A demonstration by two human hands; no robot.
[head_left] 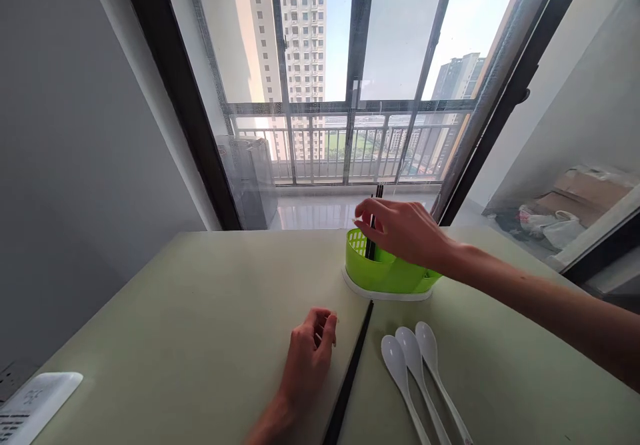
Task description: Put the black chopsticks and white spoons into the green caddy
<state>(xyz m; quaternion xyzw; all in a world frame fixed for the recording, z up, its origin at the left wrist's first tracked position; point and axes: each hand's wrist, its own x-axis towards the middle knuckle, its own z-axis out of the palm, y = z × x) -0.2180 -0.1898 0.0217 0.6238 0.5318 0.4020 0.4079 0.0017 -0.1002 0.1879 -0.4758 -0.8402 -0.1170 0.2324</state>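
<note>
At the lower left corner of the frame a white device (35, 402) lies on the pale green table (200, 312). Right of it, low in the middle, the left hand (307, 358) rests on the table with its fingers curled loosely inward, holding nothing that can be seen. Just beside it, a dark seam (350, 372) runs up the table toward the green holder (383, 272), which sits on a white base at the centre of the frame. Black chopsticks (373, 228) stand nearly upright in the holder's left compartment, their tops showing above the right hand (405, 232). That hand reaches in from the right edge and hovers over the holder, fingers pinched around the chopsticks. At the lower right of centre, three white spoons (415, 372) lie side by side on the table, bowls toward the holder, well apart from both hands.
</note>
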